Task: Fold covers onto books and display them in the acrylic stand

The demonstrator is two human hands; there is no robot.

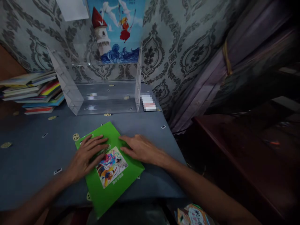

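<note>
Starting at your left, a stack of books (pixel 42 90) sits beyond the fingers and well apart from them. Your left hand (pixel 85 156) lies palm down across the green book (pixel 126 165), fingers slightly fanned, tips pointing over the cover toward your other hand. Farther out past those tips stands a clear shelf (pixel 67 82), apart from the book.

The green book lies flat, directly under your left fingers and just left of your right palm. Its long axis slants from beyond your left fingertips back toward you and rightward, so its nearest corner juts past the edge of the desk (pixel 35 159).

Your right hand (pixel 142 149) comes in across the right long edge: index and thumb stretched out with a gap between them, pinching nothing, tips over the cover just inside that edge. You can't tell how firmly they press. Both hands are at the book, but your left covers more of it. Well right of your right fingers hangs a purple curtain (pixel 199 90).
</note>
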